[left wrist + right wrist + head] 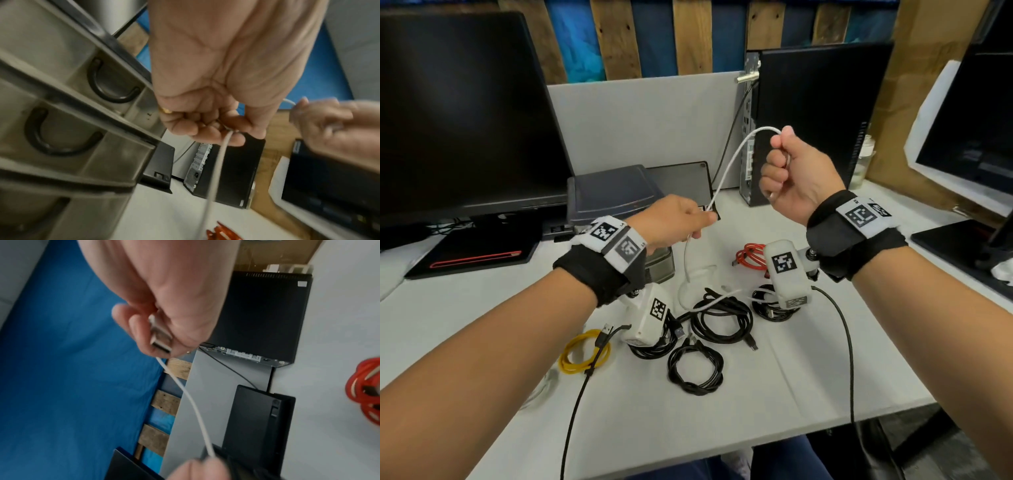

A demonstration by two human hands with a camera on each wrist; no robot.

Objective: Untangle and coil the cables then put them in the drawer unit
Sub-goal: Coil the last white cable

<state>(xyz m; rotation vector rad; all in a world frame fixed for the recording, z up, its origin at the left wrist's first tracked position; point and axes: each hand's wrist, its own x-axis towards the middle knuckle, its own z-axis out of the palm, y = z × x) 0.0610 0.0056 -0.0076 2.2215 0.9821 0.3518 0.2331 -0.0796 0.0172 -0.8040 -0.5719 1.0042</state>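
A white cable (726, 164) stretches in the air above a white desk (808, 370), held by both hands. The right hand (796, 174), raised higher and farther away, is curled into a fist around the cable's metal USB plug (161, 340), pinned between thumb and fingers. The left hand (671, 222), lower and to the left, pinches the cable between thumb and fingertips. From there the cable drops to the desk in loose loops, its tail lying across a black coil.

Below the hands, several coiled black cables (720, 318) lie close together near the middle of the desk. A coiled yellow cable (582, 353) lies to their left, and a coiled red cable (751, 257) sits farther back, to the right. The wrist cameras hang in front of some of the black coils and hide parts of them.

The drawer unit (616, 198), grey with a dark lid, stands behind the left hand; the left wrist view shows its translucent drawers shut, with dark curved handles (109, 86). A large dark monitor (462, 116) stands at far left, a black computer tower (811, 123) at far right behind the right hand, and a second screen (969, 137) at the right edge.
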